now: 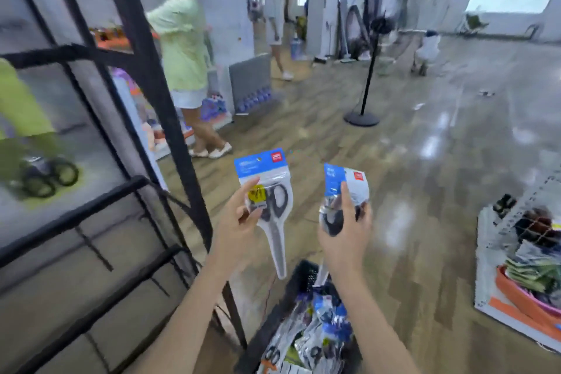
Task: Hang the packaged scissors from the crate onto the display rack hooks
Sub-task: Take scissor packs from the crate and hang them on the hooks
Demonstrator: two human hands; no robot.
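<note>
Two scissors packs are raised above the black crate of uncounted further packs: the left hand pinches one pack, the right hand grips the other, with the black display rack at left and two people beyond it.

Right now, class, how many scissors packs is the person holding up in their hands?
2. The left hand holds one scissors pack; the right hand holds another pack. More lie in the crate below, too jumbled to count.
</note>
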